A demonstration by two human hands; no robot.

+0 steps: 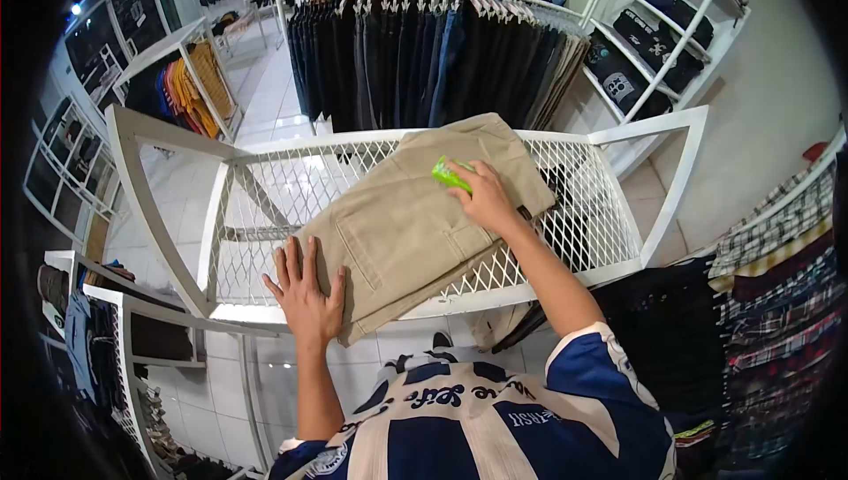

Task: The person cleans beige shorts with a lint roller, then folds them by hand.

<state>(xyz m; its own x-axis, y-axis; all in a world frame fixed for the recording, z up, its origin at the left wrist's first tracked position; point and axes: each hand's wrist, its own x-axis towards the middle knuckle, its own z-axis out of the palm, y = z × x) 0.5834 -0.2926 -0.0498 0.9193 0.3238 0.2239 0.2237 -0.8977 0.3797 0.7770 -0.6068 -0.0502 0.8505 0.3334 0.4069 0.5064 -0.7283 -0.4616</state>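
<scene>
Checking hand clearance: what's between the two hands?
Head view: only the folded khaki trousers, stretching from left hand to right hand, which holds a green item.

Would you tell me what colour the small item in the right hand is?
The item is bright green; the head view shows it best.

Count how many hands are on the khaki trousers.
2. The left hand lies flat on the khaki trousers, near corner; the right hand holds a green item at their far end. None seem hidden.
</scene>
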